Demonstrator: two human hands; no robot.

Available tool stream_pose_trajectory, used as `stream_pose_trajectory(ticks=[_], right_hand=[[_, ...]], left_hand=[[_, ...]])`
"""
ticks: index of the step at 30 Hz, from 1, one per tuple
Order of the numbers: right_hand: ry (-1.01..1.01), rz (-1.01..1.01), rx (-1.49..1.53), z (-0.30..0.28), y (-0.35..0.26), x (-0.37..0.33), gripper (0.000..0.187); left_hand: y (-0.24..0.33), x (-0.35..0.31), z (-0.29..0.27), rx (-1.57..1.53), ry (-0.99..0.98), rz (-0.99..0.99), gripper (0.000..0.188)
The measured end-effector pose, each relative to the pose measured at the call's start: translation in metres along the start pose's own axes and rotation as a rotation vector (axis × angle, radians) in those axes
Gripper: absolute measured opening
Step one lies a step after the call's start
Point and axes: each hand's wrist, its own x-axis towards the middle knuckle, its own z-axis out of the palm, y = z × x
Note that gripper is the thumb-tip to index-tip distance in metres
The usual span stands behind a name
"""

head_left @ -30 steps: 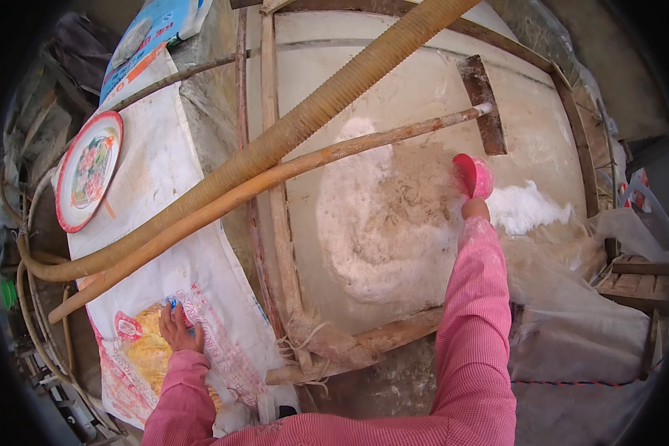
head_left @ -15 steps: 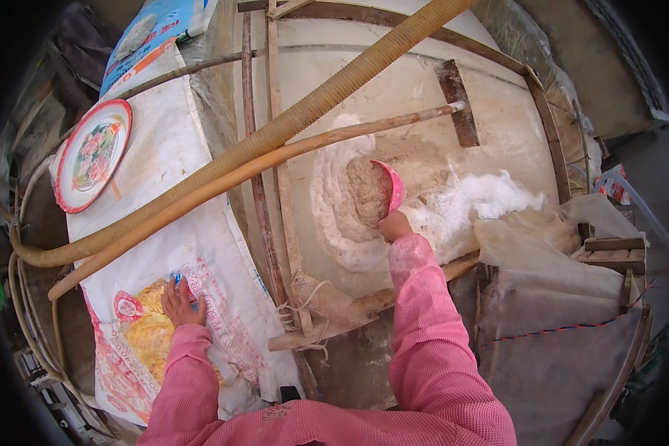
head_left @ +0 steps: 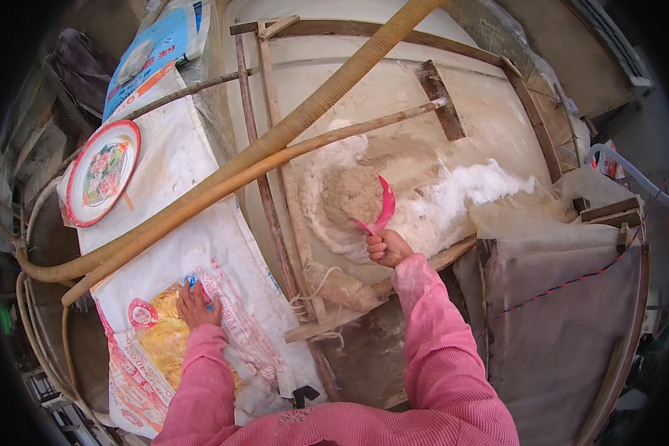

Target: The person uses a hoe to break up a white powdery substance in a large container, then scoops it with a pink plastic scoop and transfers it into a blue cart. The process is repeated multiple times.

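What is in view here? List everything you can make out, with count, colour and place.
Wooden frame: 1, brown, centre to upper right
Grey-brown powder: 1 patch, within the frame
White powder: several patches, around and right of it
Scoop: 1, pink, in the right hand
Ribbed hose: 1, tan, slanting over the frame
T-shaped tool: 1, brown, handle beside the hose
Plate: 1, white, red-rimmed, left
Sack: at least 1, white with print, left
Bag: 1, mainly blue, upper left
Cord: 1, red and blue, lower right
Sleeves: 2, pink, bottom
Left hand: 1, on the sack
Right hand: 1, gripping the scoop
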Motion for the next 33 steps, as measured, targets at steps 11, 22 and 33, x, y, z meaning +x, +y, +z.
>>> stream_pose_trajectory(ticks=[11,22,33], right_hand=[[-0.18,-0.378,-0.004,0.043,0.048,-0.057,0.014],[-0.416,-0.701,0.017,0.071,0.152,-0.272,0.014],[0.104,-1.221,0.484,-0.041,0.559,-0.487,0.021]], left_hand=[[0.002,-0.001,0.0,0.003,0.053,0.009,0.062],[-0.032,0.016,0.019,0.055,-0.207,-0.005,0.073],[-0.057,0.034,-0.046,-0.297,-0.248,0.2,0.056]])
